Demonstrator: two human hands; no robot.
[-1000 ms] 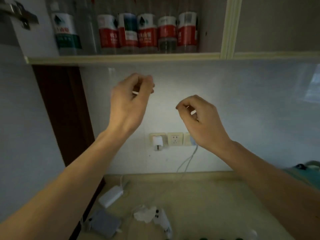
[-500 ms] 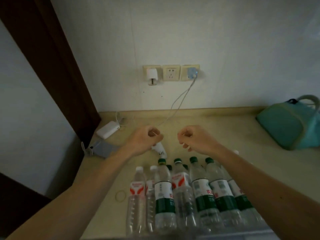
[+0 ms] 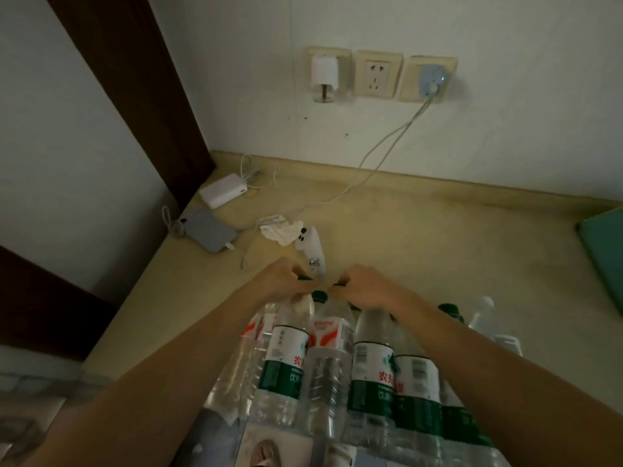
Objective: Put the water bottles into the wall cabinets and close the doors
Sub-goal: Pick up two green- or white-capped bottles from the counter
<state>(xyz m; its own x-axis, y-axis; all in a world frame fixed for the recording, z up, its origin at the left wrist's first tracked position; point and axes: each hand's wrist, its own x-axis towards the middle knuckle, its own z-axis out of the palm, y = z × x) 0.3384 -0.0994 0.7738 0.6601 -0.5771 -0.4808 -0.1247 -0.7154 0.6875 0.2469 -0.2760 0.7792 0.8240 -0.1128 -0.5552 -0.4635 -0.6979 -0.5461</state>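
Head view: the water bottles stand packed together at the near edge of the counter, their bases cut off by the frame. The left hand and right hand each curl round a green-capped bottle top, the necks hidden under the fingers. Behind them lie a crumpled tissue, a grey phone and a white charger.

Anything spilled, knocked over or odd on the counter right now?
No spill shows. A crumpled tissue lies loose behind the bottles, which stand upright. Both hands, left and right, grip green caps.
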